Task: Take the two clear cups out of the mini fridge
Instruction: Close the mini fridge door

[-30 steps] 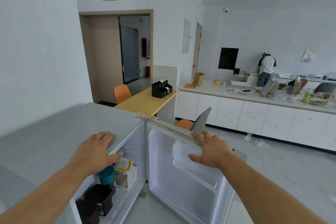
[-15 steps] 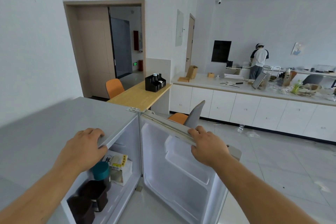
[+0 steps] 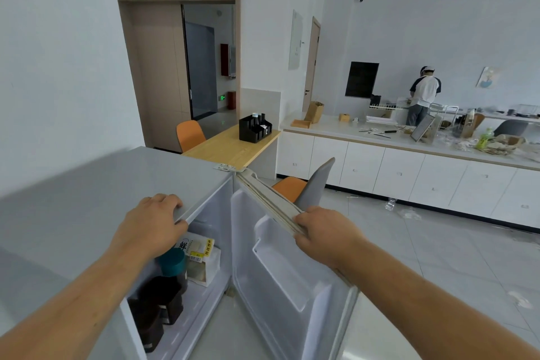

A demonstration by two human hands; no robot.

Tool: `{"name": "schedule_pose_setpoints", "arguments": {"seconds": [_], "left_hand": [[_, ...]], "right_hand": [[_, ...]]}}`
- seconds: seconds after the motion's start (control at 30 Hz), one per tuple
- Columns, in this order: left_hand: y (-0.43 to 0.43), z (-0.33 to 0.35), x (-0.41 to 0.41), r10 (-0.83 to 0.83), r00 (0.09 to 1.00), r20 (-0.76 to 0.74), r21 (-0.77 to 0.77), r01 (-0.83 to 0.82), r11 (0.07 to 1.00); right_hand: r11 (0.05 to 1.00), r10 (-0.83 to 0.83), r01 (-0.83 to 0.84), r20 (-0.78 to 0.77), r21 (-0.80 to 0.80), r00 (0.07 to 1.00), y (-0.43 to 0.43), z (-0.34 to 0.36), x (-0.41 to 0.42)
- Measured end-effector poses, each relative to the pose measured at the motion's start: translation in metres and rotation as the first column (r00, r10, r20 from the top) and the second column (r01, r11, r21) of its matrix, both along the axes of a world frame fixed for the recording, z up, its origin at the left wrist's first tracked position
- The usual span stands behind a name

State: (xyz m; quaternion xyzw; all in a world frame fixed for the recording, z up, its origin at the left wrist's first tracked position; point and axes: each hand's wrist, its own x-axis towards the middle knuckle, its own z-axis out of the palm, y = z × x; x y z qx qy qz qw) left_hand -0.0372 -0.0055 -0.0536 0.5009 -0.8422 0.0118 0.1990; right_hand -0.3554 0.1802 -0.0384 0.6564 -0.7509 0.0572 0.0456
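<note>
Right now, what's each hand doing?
Left hand: flat on the grey mini fridge top, holding nothing.
Right hand: closed on the open white fridge door.

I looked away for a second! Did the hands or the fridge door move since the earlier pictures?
The right hand changed its hold: it lay flat over the top edge of the door, and now its fingers curl around that edge. The door looks about as wide open as before. The left hand stayed on the front edge of the fridge top, and nothing inside was moved.
</note>
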Motion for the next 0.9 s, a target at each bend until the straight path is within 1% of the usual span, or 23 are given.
{"name": "schedule_pose_setpoints", "arguments": {"seconds": [0.1, 0.17, 0.27, 0.37, 0.63, 0.77, 0.9], "left_hand": [[0.0, -0.002, 0.001, 0.0, 1.0, -0.001, -0.002, 0.0, 1.0], [0.0, -0.002, 0.001, 0.003, 1.0, -0.006, -0.003, -0.003, 1.0], [-0.001, -0.001, 0.002, 0.0, 1.0, -0.017, 0.0, 0.0, 1.0], [-0.001, -0.002, 0.003, -0.005, 0.999, -0.039, 0.006, 0.005, 1.0], [-0.002, -0.002, 0.005, -0.001, 0.992, -0.13, 0.047, 0.008, 0.999], [-0.004, -0.001, 0.006, 0.004, 0.986, -0.166, 0.093, 0.012, 0.996], [-0.006, -0.002, 0.006, 0.004, 0.982, -0.186, 0.104, 0.015, 0.994]], "right_hand": [[0.996, 0.065, -0.061, 0.073, -0.059, 0.995, 0.002, -0.001, 0.018], [0.989, 0.104, -0.086, 0.156, -0.122, 0.982, 0.001, -0.005, 0.027], [0.971, 0.146, -0.08, 0.289, -0.227, 0.946, -0.002, -0.015, 0.041], [0.959, 0.173, -0.075, 0.352, -0.274, 0.92, -0.008, -0.024, 0.056], [0.928, 0.295, -0.205, 0.276, -0.312, 0.915, -0.024, -0.031, 0.098], [0.912, 0.333, -0.234, 0.277, -0.336, 0.901, -0.037, -0.033, 0.118], [0.903, 0.353, -0.244, 0.286, -0.354, 0.891, -0.046, -0.035, 0.131]]}}
